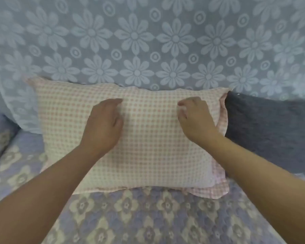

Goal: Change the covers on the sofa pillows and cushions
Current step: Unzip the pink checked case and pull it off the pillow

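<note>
Pressing left hand (103, 124) and right hand (195, 118) onto pillow (148, 147).

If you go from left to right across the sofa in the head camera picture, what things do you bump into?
Lacy blue throw → left hand on the pink checked pillow → right hand on the same pillow → dark grey cushion.
</note>
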Demonstrator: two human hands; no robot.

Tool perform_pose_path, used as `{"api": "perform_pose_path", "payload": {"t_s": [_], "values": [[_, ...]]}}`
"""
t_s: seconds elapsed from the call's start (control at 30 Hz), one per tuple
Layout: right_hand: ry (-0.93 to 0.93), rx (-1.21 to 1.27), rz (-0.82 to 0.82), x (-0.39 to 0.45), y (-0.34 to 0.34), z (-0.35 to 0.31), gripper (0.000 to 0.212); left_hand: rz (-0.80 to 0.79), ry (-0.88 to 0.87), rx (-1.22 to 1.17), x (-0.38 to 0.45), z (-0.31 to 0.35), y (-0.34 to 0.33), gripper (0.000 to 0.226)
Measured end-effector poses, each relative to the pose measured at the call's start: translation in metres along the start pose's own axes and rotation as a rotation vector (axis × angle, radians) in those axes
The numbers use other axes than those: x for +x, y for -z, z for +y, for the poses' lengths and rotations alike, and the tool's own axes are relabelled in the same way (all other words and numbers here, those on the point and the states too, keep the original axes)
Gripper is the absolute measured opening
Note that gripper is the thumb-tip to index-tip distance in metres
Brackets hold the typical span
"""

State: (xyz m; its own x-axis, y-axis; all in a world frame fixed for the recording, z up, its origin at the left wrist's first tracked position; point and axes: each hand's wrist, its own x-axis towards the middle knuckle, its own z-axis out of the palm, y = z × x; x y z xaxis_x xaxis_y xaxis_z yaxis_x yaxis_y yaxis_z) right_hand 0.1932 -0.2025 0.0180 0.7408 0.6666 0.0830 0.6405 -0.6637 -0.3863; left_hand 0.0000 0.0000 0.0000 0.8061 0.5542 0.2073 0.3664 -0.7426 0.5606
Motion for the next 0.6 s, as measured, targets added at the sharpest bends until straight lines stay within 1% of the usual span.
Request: {"api": "perform_pose_path", "payload": {"t_s": [0.03, 0.07, 0.1, 0.13, 0.2, 0.23, 0.3, 0.37, 0.43, 0.47, 0.5, 0.6], "values": [[0.045, -0.02, 0.041, 0.023, -0.011, 0.007, 0.039, 0.027, -0.045, 0.07, 0.004, -0.01, -0.011, 0.045], [0.036, -0.077, 0.016, 0.035, -0.016, 0.01, 0.047, 0.025, -0.049, 0.156, 0.001, -0.016, -0.024, 0.046], [0.037, -0.143, 0.001, 0.05, -0.026, 0.016, 0.055, 0.061, -0.09, 0.248, -0.004, -0.023, -0.038, 0.049], [-0.003, -0.165, -0.058, 0.059, -0.03, 0.016, 0.061, 0.059, -0.116, 0.336, -0.013, -0.024, -0.048, 0.051], [-0.026, -0.257, -0.172, 0.069, -0.033, 0.013, 0.067, 0.063, -0.114, 0.386, -0.01, -0.022, -0.059, 0.05], [-0.044, -0.286, -0.196, 0.068, -0.036, 0.02, 0.069, 0.073, -0.119, 0.371, -0.01, -0.024, -0.067, 0.047], [0.13, -0.332, 0.077, 0.029, -0.03, 0.019, 0.07, 0.365, -0.223, 0.478, -0.046, -0.018, -0.07, 0.039], [0.159, -0.41, 0.016, 0.033, -0.034, 0.015, 0.068, 0.257, -0.179, 0.42, -0.029, -0.03, -0.072, 0.024], [0.213, -0.476, -0.026, 0.016, -0.049, 0.014, 0.064, 0.227, -0.171, 0.393, -0.033, -0.038, -0.073, 0.007], [0.219, -0.491, -0.018, 0.006, -0.051, 0.016, 0.062, 0.205, -0.173, 0.391, -0.036, -0.038, -0.074, 0.013], [0.22, -0.491, 0.038, -0.01, -0.049, 0.018, 0.06, 0.199, -0.193, 0.401, -0.048, -0.032, -0.072, 0.017], [0.265, -0.477, 0.238, -0.067, -0.035, 0.016, 0.056, 0.278, -0.204, 0.349, -0.101, -0.003, -0.055, 0.018]]}}
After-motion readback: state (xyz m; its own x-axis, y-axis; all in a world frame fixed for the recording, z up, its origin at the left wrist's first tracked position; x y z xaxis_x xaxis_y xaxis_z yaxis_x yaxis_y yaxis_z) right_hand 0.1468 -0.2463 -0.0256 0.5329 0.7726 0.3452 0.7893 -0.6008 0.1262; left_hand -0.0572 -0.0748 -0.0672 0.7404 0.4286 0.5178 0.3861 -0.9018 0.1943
